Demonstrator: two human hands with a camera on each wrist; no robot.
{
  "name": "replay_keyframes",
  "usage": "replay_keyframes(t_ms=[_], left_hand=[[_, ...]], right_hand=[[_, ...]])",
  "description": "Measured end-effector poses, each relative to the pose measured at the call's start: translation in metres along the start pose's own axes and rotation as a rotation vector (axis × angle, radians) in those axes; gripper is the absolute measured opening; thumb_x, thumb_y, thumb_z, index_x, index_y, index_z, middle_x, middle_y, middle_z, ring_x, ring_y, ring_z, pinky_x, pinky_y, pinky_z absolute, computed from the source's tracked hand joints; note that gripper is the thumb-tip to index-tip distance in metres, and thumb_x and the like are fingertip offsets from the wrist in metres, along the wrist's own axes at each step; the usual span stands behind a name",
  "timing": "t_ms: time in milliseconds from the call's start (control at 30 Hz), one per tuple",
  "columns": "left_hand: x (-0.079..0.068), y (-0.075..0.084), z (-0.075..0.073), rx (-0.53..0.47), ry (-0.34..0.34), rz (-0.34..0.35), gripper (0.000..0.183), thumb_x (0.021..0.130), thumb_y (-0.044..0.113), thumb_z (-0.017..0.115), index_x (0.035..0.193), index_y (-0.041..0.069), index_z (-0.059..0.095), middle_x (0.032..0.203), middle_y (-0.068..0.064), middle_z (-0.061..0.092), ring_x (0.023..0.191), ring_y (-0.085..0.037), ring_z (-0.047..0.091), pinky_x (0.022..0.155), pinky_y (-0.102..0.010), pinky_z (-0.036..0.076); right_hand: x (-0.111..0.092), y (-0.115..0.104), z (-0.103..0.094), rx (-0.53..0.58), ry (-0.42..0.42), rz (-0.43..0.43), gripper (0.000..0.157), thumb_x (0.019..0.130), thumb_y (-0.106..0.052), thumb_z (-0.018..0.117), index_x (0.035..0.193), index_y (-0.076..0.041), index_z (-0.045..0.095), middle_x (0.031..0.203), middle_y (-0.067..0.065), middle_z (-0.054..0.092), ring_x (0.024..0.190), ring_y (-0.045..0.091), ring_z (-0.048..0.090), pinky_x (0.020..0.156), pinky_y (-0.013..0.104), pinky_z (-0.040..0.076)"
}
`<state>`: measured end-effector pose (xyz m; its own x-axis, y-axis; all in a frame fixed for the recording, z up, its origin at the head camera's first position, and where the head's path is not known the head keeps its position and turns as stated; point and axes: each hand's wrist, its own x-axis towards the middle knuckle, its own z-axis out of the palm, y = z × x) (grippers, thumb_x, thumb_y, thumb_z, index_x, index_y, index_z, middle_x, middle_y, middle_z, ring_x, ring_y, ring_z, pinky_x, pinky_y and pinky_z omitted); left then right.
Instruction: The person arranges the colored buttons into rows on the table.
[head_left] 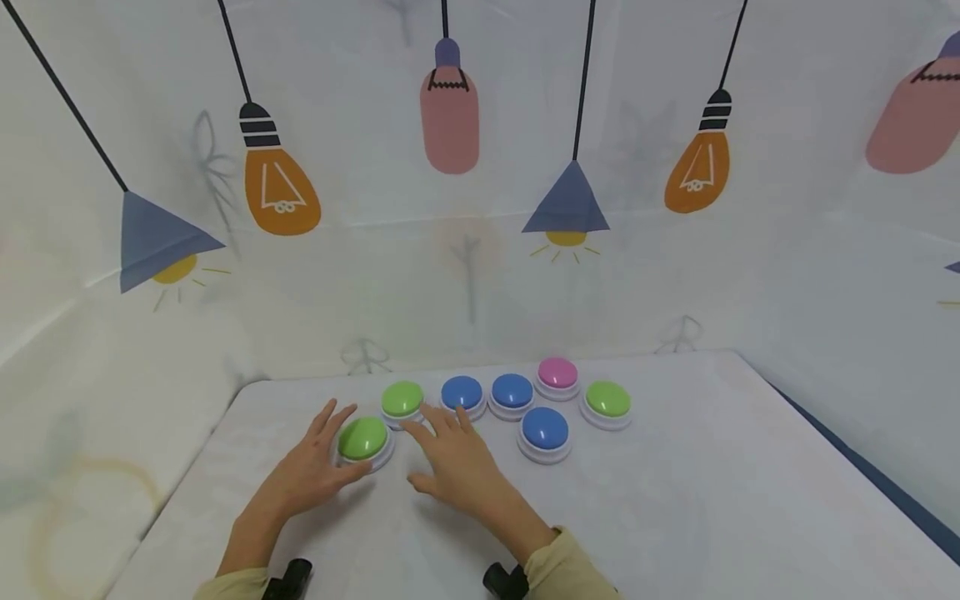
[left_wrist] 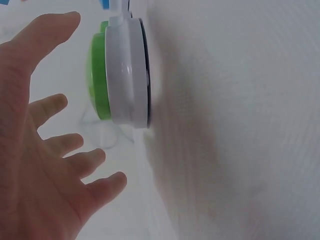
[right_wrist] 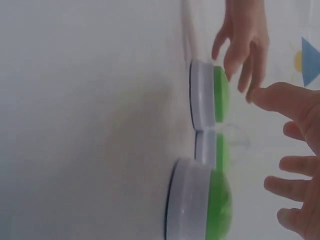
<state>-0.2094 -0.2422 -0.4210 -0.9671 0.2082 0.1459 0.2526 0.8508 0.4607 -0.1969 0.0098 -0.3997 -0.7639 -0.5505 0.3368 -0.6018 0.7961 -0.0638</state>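
Note:
My left hand (head_left: 306, 471) hovers with spread fingers around the front-left green push button (head_left: 363, 438), whose dome sits on a white round base. In the left wrist view, a gap shows between that hand's fingers (left_wrist: 47, 37) and the green dome (left_wrist: 98, 75). My right hand (head_left: 467, 473) is held above the table, fingers apart and holding nothing. Another green button (head_left: 402, 399) stands just behind the first. A nearer green button (right_wrist: 219, 207) appears below the right hand in the right wrist view; in the head view that hand mostly hides it.
Two blue buttons (head_left: 462, 392) stand side by side behind the right hand. To its right are a third blue button (head_left: 545, 427), a pink one (head_left: 558, 372) and a green one (head_left: 608, 399). A white cloth covers the table (head_left: 712, 500); a lamp-patterned curtain (head_left: 480, 275) hangs behind.

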Motion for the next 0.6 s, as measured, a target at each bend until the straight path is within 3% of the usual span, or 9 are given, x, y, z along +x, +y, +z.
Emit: replay_keyframes(t_ms=[233,433,600], left_hand=[[0.0,0.0,0.0,-0.021,-0.023,0.009,0.091,0.082,0.052,0.074,0.153,0.015,0.032,0.16,-0.028,0.016,0.128,-0.057,0.044,0.091,-0.07,0.044],[0.002,-0.004,0.003,-0.019,0.004,0.044,0.091,0.08,0.05,0.077,0.151,0.011,0.035,0.156,-0.032,0.024,0.126,-0.058,0.045,0.092,-0.07,0.044],[0.003,-0.006,0.005,-0.012,-0.016,0.034,0.088,0.082,0.05,0.076,0.149,0.006,0.039,0.151,-0.034,0.032,0.128,-0.057,0.043,0.096,-0.07,0.04]], right_hand=[[0.028,-0.02,0.018,0.078,-0.09,0.03,0.07,0.087,-0.043,0.074,0.148,-0.023,0.045,0.154,0.006,0.042,0.141,0.022,0.042,0.117,0.048,0.03],[0.042,-0.028,0.029,0.08,-0.069,0.038,0.069,0.088,-0.041,0.073,0.148,-0.022,0.045,0.153,0.006,0.043,0.137,0.027,0.047,0.115,0.044,0.034],[0.049,-0.029,0.036,0.078,-0.111,0.069,0.069,0.089,-0.043,0.071,0.149,-0.024,0.043,0.154,0.004,0.042,0.136,0.028,0.048,0.115,0.04,0.035]])
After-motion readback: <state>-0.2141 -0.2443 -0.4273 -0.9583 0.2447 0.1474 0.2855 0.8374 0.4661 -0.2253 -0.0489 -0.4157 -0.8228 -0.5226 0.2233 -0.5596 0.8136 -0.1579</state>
